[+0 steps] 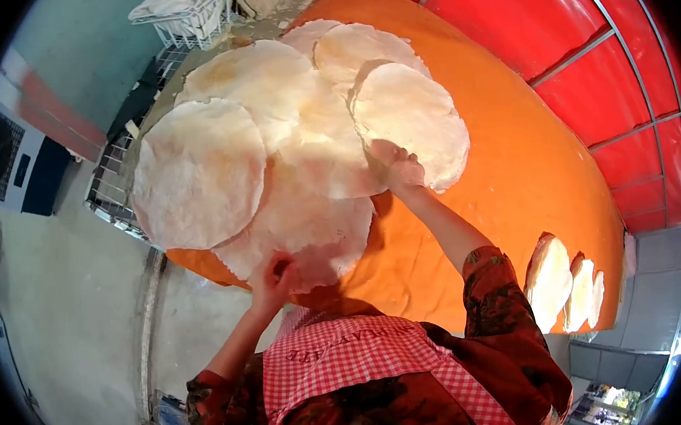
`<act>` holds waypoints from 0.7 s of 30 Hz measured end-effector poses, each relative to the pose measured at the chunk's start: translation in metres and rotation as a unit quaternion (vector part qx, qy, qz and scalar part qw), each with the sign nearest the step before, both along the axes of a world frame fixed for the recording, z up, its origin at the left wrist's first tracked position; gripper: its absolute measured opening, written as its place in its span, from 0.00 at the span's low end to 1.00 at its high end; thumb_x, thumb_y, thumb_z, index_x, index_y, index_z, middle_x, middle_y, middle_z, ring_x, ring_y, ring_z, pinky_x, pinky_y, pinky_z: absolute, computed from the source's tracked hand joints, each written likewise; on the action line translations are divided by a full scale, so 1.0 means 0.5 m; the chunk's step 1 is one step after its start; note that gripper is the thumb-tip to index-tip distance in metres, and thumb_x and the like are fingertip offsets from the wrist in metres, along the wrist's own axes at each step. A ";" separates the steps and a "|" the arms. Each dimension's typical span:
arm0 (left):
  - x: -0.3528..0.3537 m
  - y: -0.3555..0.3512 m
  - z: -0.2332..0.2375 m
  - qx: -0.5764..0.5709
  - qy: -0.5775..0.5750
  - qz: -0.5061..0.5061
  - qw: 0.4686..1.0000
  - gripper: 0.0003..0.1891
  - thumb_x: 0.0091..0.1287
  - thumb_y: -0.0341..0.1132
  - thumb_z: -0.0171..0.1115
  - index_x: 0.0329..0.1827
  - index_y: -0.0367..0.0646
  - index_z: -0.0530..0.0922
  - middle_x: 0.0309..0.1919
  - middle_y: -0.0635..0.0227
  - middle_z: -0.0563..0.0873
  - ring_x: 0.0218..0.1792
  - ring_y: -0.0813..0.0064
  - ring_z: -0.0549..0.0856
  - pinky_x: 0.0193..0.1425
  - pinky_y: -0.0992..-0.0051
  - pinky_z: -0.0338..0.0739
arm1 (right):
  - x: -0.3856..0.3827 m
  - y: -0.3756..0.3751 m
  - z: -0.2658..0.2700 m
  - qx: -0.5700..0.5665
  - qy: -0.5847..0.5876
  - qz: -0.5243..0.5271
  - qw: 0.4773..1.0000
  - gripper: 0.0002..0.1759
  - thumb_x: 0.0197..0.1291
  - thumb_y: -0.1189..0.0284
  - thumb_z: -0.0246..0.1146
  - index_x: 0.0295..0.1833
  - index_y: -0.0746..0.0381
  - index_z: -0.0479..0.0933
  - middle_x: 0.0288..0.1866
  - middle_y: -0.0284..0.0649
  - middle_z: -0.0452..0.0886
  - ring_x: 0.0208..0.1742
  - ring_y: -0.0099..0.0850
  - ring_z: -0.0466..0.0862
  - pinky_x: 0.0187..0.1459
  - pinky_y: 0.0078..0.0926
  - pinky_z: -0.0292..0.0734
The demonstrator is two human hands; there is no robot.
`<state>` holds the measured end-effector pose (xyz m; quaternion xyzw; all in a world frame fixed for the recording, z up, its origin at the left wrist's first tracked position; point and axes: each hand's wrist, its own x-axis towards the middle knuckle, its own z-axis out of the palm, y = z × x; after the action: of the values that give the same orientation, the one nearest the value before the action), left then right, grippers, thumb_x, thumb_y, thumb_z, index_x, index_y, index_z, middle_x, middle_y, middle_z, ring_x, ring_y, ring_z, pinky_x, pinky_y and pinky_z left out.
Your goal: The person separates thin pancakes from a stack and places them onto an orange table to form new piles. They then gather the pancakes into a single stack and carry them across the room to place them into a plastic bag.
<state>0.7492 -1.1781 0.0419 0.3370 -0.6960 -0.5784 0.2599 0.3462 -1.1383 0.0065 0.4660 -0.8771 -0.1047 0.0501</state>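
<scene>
Several thin, round, pale flatbreads overlap on an orange cloth. My left hand is at the near edge of the lowest flatbread, its fingers curled closed on that edge. Farther forward and to the right, my right hand is closed at the lower left edge of another round flatbread, which overlaps the pile; its fingertips are partly hidden. A large flatbread lies on the left side, and another lies behind it.
More flatbreads lie at the cloth's right end. A white wire basket with cloth stands at the far left corner. A metal rack edges the left side, beside an air cooler. Red sheeting hangs behind.
</scene>
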 end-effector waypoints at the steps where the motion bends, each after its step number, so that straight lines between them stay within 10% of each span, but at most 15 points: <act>1: 0.012 -0.001 0.009 0.029 0.025 0.018 0.999 0.06 0.62 0.19 0.59 0.40 0.36 0.77 0.34 0.67 0.82 0.38 0.80 0.81 0.46 0.79 0.77 | 0.005 -0.004 0.011 -0.005 -0.008 -0.009 1.000 0.27 0.57 0.66 0.60 0.63 0.60 0.69 0.56 0.45 0.75 0.54 0.44 0.79 0.42 0.38 0.83; 7: 0.088 0.002 0.002 -0.031 -0.019 0.149 0.988 0.12 0.59 0.20 0.62 0.46 0.38 0.77 0.36 0.66 0.80 0.34 0.78 0.81 0.37 0.77 0.77 | -0.127 -0.041 -0.023 -0.137 0.095 0.095 0.981 0.05 0.51 0.67 0.62 0.25 0.51 0.82 0.25 0.38 0.83 0.27 0.38 0.86 0.26 0.39 0.80; 9: 0.104 -0.029 0.011 -0.035 0.003 0.255 0.966 0.17 0.58 0.19 0.62 0.51 0.40 0.76 0.41 0.66 0.77 0.33 0.77 0.80 0.36 0.77 0.77 | -0.284 -0.089 -0.046 -0.133 -0.013 0.115 0.984 0.10 0.59 0.68 0.58 0.43 0.59 0.81 0.37 0.42 0.85 0.38 0.43 0.85 0.39 0.42 0.81; 12: 0.192 -0.143 -0.052 -0.008 0.011 0.405 0.914 0.21 0.63 0.26 0.62 0.58 0.41 0.70 0.47 0.66 0.78 0.40 0.76 0.81 0.41 0.75 0.78 | -0.450 -0.224 0.111 -0.020 0.120 0.073 0.990 0.11 0.63 0.67 0.54 0.42 0.57 0.81 0.41 0.47 0.85 0.38 0.40 0.87 0.29 0.43 0.81; 14: 0.227 -0.212 -0.060 0.101 0.084 0.459 0.879 0.23 0.63 0.30 0.63 0.61 0.41 0.67 0.46 0.66 0.79 0.41 0.75 0.81 0.42 0.75 0.78 | -0.553 -0.269 0.273 -0.021 0.253 0.228 0.940 0.11 0.61 0.71 0.54 0.41 0.63 0.80 0.35 0.42 0.81 0.33 0.40 0.81 0.36 0.39 0.77; 18: 0.277 -0.288 -0.062 0.232 0.075 0.470 0.848 0.27 0.64 0.33 0.64 0.63 0.40 0.62 0.42 0.65 0.80 0.37 0.74 0.83 0.37 0.75 0.79 | -0.009 -0.294 0.695 -0.166 0.106 0.161 0.967 0.12 0.59 0.71 0.54 0.42 0.61 0.82 0.39 0.53 0.85 0.42 0.48 0.86 0.40 0.50 0.80; 21: 0.301 -0.331 -0.070 0.278 0.077 0.425 0.858 0.26 0.64 0.34 0.64 0.61 0.38 0.63 0.37 0.63 0.81 0.28 0.74 0.84 0.29 0.75 0.80 | 0.253 -0.302 0.711 -0.152 0.080 0.192 0.966 0.15 0.58 0.74 0.53 0.45 0.55 0.83 0.38 0.49 0.84 0.40 0.47 0.84 0.42 0.44 0.79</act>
<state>0.8999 -1.3436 0.0069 0.6125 -0.2729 -0.6053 0.4289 0.4727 -1.2892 0.3620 0.6028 -0.7700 0.0043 0.2090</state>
